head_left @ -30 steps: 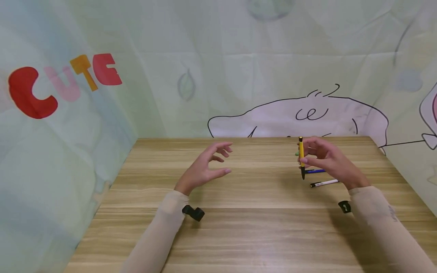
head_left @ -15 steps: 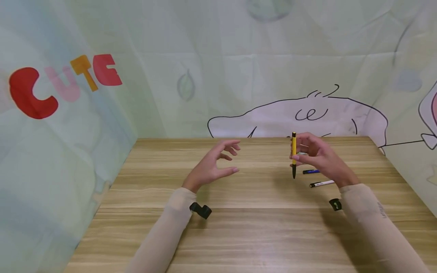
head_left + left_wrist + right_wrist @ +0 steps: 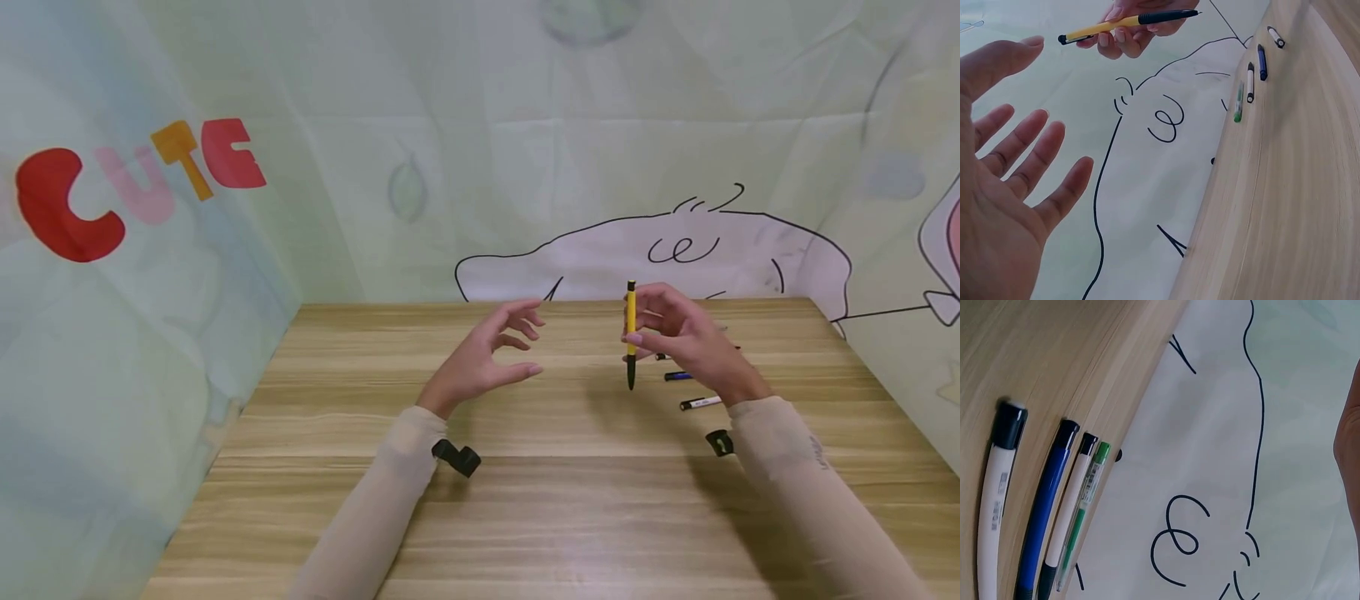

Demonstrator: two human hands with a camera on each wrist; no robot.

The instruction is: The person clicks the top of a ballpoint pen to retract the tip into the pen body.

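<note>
Upright above the table, a yellow pen [image 3: 631, 321] with a black grip and tip is pinched between the thumb and fingers of my right hand [image 3: 678, 329]. Its dark tip points down, clear of the wood. To the left, my left hand [image 3: 487, 354] hovers with fingers spread and nothing in them, apart from the pen. The left wrist view shows the pen [image 3: 1122, 24] beyond the left hand's spread fingers [image 3: 1054, 200]. Only a sliver of the right hand [image 3: 1349, 444] enters the right wrist view.
Side by side on the table [image 3: 480, 517] lie a white pen [image 3: 999, 494], a blue pen [image 3: 1047, 506], a second white pen [image 3: 1071, 512] and a clear green pen [image 3: 1082, 512]. A printed cloth [image 3: 480, 150] hangs behind the table's far edge.
My right hand has carried the yellow pen leftward and slightly up, turning it nearly vertical and uncovering more of the pens behind. My left hand has drifted right, towards it.
</note>
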